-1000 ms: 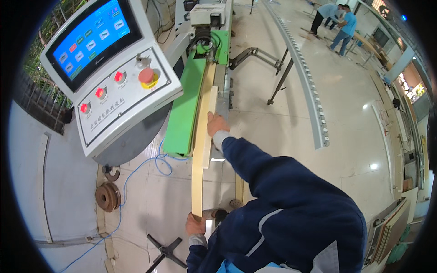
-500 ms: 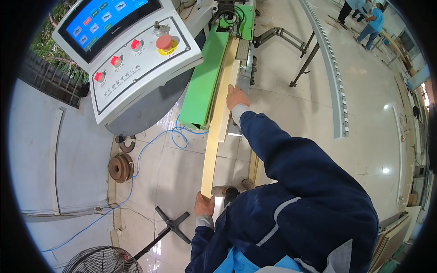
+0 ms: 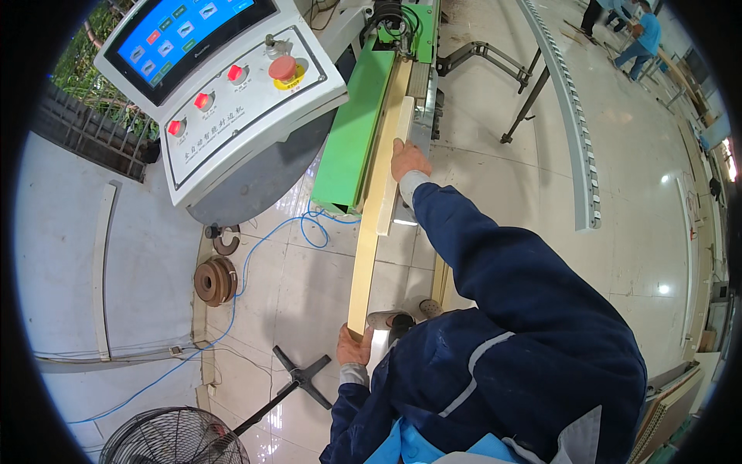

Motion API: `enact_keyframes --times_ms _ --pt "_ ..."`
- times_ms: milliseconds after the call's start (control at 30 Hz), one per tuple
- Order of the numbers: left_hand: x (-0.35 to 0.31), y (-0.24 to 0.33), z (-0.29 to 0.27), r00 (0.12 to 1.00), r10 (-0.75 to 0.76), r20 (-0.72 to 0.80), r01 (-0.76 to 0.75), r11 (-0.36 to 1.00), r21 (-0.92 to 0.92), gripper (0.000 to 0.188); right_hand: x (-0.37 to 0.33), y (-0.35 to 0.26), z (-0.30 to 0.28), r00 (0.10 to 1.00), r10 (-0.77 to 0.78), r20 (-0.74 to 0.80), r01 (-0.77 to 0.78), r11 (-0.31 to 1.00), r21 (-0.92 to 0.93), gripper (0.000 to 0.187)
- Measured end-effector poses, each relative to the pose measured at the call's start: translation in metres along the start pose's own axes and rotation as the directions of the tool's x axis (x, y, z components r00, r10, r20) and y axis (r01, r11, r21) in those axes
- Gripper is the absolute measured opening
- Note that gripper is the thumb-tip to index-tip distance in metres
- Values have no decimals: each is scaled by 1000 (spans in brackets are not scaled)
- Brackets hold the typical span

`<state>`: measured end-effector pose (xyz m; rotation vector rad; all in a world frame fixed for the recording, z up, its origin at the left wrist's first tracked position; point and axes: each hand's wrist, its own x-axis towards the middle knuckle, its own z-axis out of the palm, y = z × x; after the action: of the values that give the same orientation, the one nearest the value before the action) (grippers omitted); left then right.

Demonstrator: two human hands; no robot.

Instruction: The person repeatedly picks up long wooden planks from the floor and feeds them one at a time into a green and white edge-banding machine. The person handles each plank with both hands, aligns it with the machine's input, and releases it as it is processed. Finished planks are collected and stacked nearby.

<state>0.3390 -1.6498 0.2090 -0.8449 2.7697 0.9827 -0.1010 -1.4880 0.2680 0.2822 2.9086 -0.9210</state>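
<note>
A long, narrow yellowish board (image 3: 363, 282) runs from close to my body up into the green-covered machine. My left hand (image 3: 355, 345) grips its near end, fingers wrapped round it. Along its right side lies a shorter, pale wooden bar (image 3: 388, 197), touching it. My right hand (image 3: 409, 159) is closed over this bar from the right, at about its middle; the undersides of the fingers are hidden. To the left of the boards extends the machine's long green cover (image 3: 349, 139).
A white control panel (image 3: 251, 116) with a screen and red buttons overhangs the left. A blue hose (image 3: 263, 236) crosses the floor near brown rolls (image 3: 215, 281). A black fan (image 3: 174, 437) stands lower left, a grey rail (image 3: 568, 124) right. Other people work far right.
The whole view has shifted slightly, putting the machine a little further right and up. Both hands keep their hold on the same wooden pieces.
</note>
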Motion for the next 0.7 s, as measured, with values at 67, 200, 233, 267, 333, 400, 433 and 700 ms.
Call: enact_keyframes --times_ms 67,200,233,267,333,400,433,700 --pt "0 0 0 1000 2 -5 -2 1000 8 62 -1 -1 -1 1000 19 -12 -18 999 27 50" --pt "0 5 -3 999 16 -31 -17 1000 -9 58 -4 -3 -6 998 56 7 -56 998 41 50" --pt "0 7 -4 1000 10 -27 -10 1000 -9 58 -5 -3 -7 1000 24 0 -24 999 30 51" --pt "0 8 -5 1000 4 -23 -5 1000 -9 58 -6 -3 -8 1000 -8 -6 8 1000 18 51" --pt "0 12 -8 999 5 -31 -6 1000 -15 58 -8 -3 -9 999 -40 -10 40 999 13 51" --pt "-2 15 -12 997 37 -63 -39 999 -31 58 -9 -3 -9 999 -40 -8 40 999 26 52" --pt "-2 16 -13 999 -24 -45 23 1000 -13 59 -9 -4 -9 1000 -3 -2 3 999 51 52" --pt "-3 24 -17 997 -70 -44 71 997 20 57 -10 -6 -10 996 78 -45 -73 992 103 51"
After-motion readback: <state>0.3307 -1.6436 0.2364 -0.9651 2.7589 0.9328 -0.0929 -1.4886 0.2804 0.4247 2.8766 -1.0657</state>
